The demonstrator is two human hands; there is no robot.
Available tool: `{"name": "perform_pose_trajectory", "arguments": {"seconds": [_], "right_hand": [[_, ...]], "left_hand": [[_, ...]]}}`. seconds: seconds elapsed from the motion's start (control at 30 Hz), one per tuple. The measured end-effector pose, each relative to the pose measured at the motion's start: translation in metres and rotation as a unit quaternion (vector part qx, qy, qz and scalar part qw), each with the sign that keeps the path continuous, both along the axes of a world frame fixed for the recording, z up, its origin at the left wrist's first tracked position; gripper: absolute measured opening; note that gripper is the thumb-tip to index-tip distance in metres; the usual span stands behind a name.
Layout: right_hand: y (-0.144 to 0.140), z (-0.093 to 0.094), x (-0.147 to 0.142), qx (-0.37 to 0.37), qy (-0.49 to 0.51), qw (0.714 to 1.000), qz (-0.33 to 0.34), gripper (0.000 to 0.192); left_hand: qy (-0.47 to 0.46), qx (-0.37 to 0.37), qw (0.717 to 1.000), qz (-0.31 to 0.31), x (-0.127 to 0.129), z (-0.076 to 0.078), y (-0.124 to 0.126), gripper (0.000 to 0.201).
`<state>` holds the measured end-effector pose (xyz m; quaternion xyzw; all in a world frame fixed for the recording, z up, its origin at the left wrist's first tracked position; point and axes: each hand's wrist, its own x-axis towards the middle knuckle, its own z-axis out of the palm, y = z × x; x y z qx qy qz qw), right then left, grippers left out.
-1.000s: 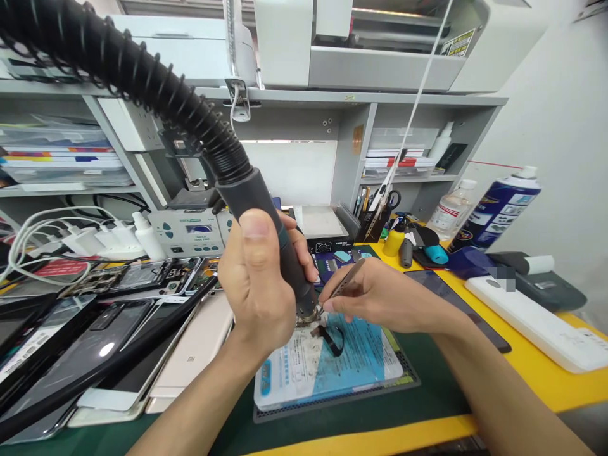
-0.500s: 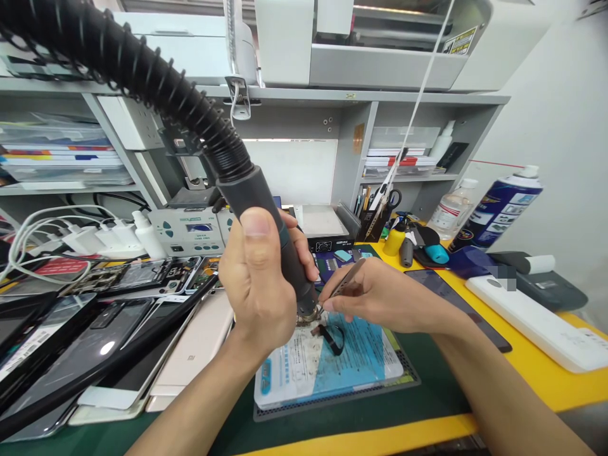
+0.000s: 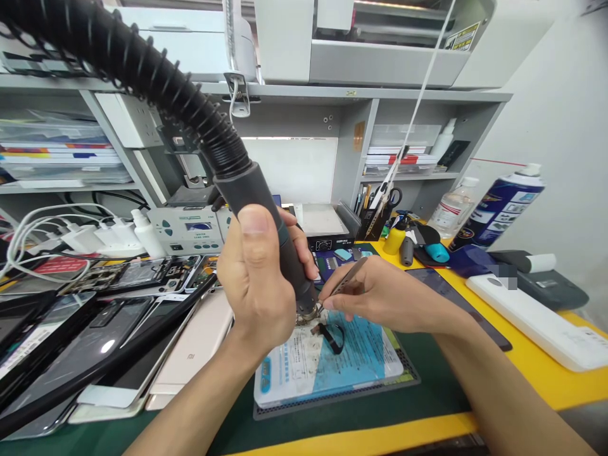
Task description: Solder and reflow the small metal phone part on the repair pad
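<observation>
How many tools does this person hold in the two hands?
2: a black handpiece in the left hand, and metal tweezers in the right hand. No other tool shows there; a small one could be hidden.

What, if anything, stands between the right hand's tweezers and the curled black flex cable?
Nothing visible stands between the tweezers and the flex cable. The left hand's hot-air gun points down close beside the tweezers; its nozzle hides the spot beneath.
</observation>
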<state>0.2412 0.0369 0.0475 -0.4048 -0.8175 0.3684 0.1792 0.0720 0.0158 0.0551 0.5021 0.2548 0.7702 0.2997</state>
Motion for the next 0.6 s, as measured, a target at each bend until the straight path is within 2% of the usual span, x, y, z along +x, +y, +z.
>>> {"name": "perform_pose_trajectory", "arguments": {"seconds": [0.6], "right_hand": [[0.0005, 0.0000, -0.0016, 0.001, -0.008, 1.000, -0.002, 0.016]], "left_hand": [[-0.006, 0.008, 1.000, 0.002, -0.0003, -0.0003, 0.0009, 0.051]]}}
